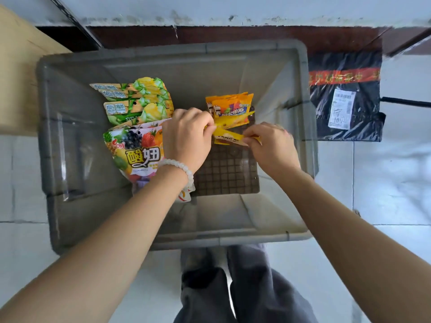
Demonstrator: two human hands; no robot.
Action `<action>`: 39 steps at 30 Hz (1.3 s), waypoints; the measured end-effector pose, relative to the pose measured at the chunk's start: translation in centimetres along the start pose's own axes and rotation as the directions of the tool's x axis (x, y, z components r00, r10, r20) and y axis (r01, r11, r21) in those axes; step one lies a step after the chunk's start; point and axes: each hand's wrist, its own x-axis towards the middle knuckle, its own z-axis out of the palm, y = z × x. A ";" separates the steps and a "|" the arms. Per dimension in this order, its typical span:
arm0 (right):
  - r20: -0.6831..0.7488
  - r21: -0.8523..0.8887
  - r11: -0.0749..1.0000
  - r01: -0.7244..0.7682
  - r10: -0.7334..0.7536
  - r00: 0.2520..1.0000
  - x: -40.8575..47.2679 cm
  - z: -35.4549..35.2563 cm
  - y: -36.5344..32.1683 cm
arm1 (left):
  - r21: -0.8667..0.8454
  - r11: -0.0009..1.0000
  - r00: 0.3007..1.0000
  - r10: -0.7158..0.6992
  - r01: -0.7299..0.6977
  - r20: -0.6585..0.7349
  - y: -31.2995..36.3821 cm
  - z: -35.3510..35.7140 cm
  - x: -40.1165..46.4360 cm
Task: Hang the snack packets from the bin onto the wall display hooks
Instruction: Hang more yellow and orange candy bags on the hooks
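A grey plastic bin (pixel 70 159) stands on the floor below me, with snack packets inside. Green-and-yellow packets (pixel 140 99) lie at the back left, fruit-printed packets (pixel 133 148) in front of them, and orange-yellow packets (pixel 231 108) at the back right. Both my hands are down in the bin. My left hand (pixel 186 136), with a bead bracelet on the wrist, pinches the left end of a small yellow packet (pixel 229 137). My right hand (pixel 270 145) pinches its right end. The wall hooks are out of sight.
A black plastic parcel (pixel 345 101) with a white label lies on the floor to the right of the bin. A cardboard box (pixel 21 73) stands at the left. The wall's base runs along the top. My legs are just behind the bin.
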 end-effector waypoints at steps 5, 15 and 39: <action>-0.080 0.022 0.999 0.038 -0.036 0.996 -5.3 -9.5 -6.4 | 0.001 0.999 0.999 0.035 -0.035 -0.020 4.1 -11.7 -1.2; -0.270 -0.021 0.984 0.178 -0.177 0.946 -17.3 -32.6 -20.5 | -0.020 0.984 0.973 0.172 -0.177 -0.153 16.7 -38.9 -2.5; -0.691 -0.348 0.878 0.328 -0.477 0.543 -27.9 -78.3 -33.5 | 0.160 0.899 0.573 0.389 -0.409 -0.721 46.0 -73.4 7.8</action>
